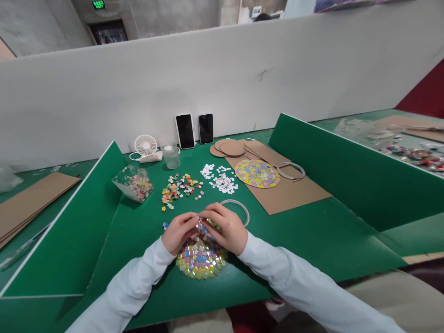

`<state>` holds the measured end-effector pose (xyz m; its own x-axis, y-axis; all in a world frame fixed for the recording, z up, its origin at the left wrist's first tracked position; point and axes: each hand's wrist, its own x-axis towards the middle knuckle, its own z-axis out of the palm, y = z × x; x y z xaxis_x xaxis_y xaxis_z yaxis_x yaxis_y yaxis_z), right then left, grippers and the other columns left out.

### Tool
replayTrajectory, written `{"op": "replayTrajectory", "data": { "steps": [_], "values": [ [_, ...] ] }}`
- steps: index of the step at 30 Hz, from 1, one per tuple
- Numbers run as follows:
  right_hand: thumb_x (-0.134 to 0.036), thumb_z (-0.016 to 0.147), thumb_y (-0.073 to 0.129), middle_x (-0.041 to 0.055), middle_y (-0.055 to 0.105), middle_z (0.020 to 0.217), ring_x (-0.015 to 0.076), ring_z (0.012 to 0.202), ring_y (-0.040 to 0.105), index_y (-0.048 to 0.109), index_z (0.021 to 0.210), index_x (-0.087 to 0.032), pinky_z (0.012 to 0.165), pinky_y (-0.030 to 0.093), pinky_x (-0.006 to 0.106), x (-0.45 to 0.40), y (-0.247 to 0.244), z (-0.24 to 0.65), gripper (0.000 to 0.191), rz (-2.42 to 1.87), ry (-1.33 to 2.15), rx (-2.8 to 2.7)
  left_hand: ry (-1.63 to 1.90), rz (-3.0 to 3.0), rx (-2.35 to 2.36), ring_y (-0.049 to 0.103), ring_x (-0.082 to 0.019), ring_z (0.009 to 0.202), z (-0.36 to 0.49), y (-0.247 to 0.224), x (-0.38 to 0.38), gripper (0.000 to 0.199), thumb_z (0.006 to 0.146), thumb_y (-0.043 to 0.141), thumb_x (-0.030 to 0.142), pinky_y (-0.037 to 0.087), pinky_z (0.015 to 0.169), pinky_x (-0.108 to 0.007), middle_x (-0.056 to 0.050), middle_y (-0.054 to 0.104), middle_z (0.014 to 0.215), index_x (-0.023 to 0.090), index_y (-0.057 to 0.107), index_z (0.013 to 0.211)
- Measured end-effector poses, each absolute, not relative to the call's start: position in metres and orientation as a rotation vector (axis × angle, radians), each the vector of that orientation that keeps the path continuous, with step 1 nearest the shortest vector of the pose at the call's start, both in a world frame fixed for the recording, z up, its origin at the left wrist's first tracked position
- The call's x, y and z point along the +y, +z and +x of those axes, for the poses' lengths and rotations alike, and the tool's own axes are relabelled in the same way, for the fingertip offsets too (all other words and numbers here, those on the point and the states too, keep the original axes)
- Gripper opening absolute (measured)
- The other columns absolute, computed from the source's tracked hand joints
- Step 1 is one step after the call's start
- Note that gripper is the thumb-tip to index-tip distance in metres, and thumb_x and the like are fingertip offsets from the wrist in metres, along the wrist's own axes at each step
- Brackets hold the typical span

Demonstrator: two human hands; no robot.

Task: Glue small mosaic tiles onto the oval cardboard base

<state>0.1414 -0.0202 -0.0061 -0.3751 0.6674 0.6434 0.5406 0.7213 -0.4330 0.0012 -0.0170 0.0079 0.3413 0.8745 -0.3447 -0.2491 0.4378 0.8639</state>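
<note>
A round mosaic disc of glossy yellow, green, pink and blue tiles lies near the table's front edge. Over its upper part, my left hand and my right hand meet with fingertips pinched together. Whatever is between the fingertips is too small to name. Loose colored tiles lie beyond my left hand, and white pieces beyond my right. A pale ring rests partly behind my right hand.
A bag of tiles, a white fan and a plastic cup stand at the left. Two phones lean on the wall. Cardboard holds another mosaic disc and ring. Green panels flank the workspace.
</note>
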Motion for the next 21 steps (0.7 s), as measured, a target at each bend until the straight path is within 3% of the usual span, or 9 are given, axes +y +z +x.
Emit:
{"op": "replayTrajectory", "data": {
  "steps": [10,13,16,21],
  "values": [
    [-0.021,0.078,0.037,0.0072,0.054,0.083,0.0149,0.072,0.053,0.048,0.099,-0.016,0.06,0.044,0.026,-0.021,-0.008,0.14,0.024,-1.007,0.264,-2.078,0.947,1.061,1.055,0.03,-0.004,0.04,-0.006,-0.004,-0.013,0.023,0.06,0.06,0.036,0.021,0.04,-0.019,0.008,0.037,0.042,0.014,0.054,0.062],
    [-0.019,0.077,0.037,0.0064,0.054,0.078,0.0143,0.069,0.053,0.051,0.088,-0.016,0.059,0.043,0.025,-0.021,-0.008,0.14,0.018,-1.03,0.277,-2.041,0.938,1.109,1.099,0.029,-0.005,0.039,-0.007,-0.004,-0.012,0.021,0.061,0.059,0.035,0.021,0.041,-0.019,0.008,0.036,0.041,0.014,0.055,0.061],
    [-0.019,0.076,0.038,0.004,0.053,0.068,0.0122,0.059,0.05,0.051,0.073,-0.016,0.053,0.041,0.023,-0.022,-0.007,0.14,0.014,-1.029,0.284,-2.056,0.941,1.161,1.133,0.035,-0.006,0.045,-0.005,-0.002,-0.013,0.02,0.06,0.059,0.033,0.025,0.044,-0.02,0.005,0.045,0.048,0.014,0.057,0.061],
    [-0.019,0.076,0.038,0.0024,0.052,0.065,0.011,0.055,0.049,0.051,0.072,-0.017,0.052,0.039,0.021,-0.022,-0.009,0.139,0.014,-1.024,0.27,-2.069,0.938,1.226,1.154,0.039,-0.009,0.049,-0.003,0.004,-0.015,0.017,0.058,0.06,0.031,0.028,0.047,-0.02,0.003,0.051,0.051,0.014,0.057,0.057]
  ]
}}
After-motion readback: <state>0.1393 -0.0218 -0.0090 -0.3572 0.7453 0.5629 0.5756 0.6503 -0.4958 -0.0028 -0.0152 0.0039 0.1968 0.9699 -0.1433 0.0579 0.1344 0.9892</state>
